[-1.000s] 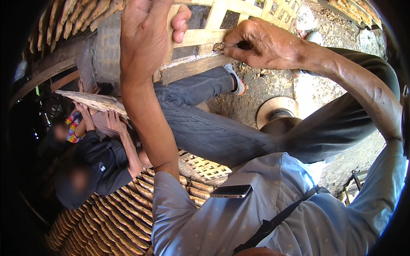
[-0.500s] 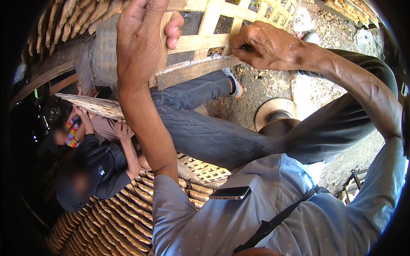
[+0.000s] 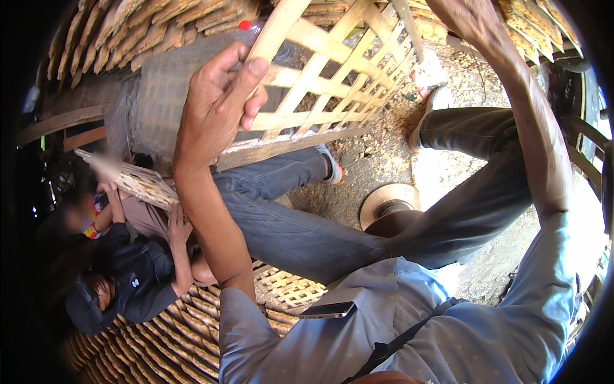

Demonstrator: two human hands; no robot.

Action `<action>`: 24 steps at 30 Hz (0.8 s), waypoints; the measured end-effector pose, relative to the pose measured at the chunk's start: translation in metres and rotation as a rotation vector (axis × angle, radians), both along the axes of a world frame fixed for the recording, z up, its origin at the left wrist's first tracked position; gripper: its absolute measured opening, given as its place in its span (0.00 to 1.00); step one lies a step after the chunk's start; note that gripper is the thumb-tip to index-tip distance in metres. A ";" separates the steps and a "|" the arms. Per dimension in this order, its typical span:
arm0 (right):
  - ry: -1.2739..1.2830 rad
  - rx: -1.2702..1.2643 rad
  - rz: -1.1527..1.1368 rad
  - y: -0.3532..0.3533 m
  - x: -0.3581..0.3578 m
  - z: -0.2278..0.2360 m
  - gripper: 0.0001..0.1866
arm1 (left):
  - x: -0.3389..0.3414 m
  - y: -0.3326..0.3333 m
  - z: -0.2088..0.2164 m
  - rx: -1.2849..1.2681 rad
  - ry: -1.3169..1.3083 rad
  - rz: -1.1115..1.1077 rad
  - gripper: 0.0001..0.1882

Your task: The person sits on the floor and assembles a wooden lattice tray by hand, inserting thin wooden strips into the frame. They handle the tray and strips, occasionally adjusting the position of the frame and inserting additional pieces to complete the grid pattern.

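A woven bamboo lattice panel point(image 3: 339, 70), its strips bordered by wooden slats, stands tilted in front of me. My left hand point(image 3: 220, 96) grips the slat along its left side, thumb on top and fingers curled round it. The panel's lower slat point(image 3: 294, 147) lies over my jeans-clad left leg and has pale white stuff along it. My right hand point(image 3: 464, 16) is up at the top edge of the picture, near the panel's far right corner. Its fingers are cut off by the picture's edge, so whether they touch anything is hidden.
A person in dark clothes and a cap point(image 3: 134, 275) sits at left, hands on a pale, rough-edged board point(image 3: 128, 182). Stacked wavy-edged panels point(image 3: 160, 339) lie lower left. A round-based stool point(image 3: 390, 208) stands between my legs. A phone point(image 3: 327, 310) rests on my shirt.
My right hand has left the panel's lower slat and moved up to the top edge. The panel has tilted, showing more lattice. My left hand keeps its grip on the side slat.
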State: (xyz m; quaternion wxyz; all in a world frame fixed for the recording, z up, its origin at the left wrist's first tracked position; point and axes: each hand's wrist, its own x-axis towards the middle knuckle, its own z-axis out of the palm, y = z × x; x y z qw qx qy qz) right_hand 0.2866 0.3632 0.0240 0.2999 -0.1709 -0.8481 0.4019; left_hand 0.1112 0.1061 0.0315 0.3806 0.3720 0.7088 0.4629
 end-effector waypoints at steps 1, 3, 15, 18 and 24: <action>0.007 -0.122 0.004 0.014 0.002 0.006 0.14 | 0.001 0.003 0.000 -0.005 -0.014 -0.027 0.13; -0.013 -0.293 0.290 0.031 0.003 0.004 0.12 | -0.001 0.004 0.006 0.000 -0.027 -0.039 0.12; 0.308 -0.215 -0.102 0.019 0.024 0.057 0.14 | -0.076 -0.033 0.024 0.824 -0.745 -0.110 0.55; 0.422 -0.225 -0.212 0.030 0.026 0.061 0.13 | -0.058 0.007 0.007 0.573 -0.210 0.267 0.46; 0.309 -0.274 -0.389 -0.014 0.000 0.088 0.16 | -0.038 0.015 0.004 0.782 -0.138 0.324 0.33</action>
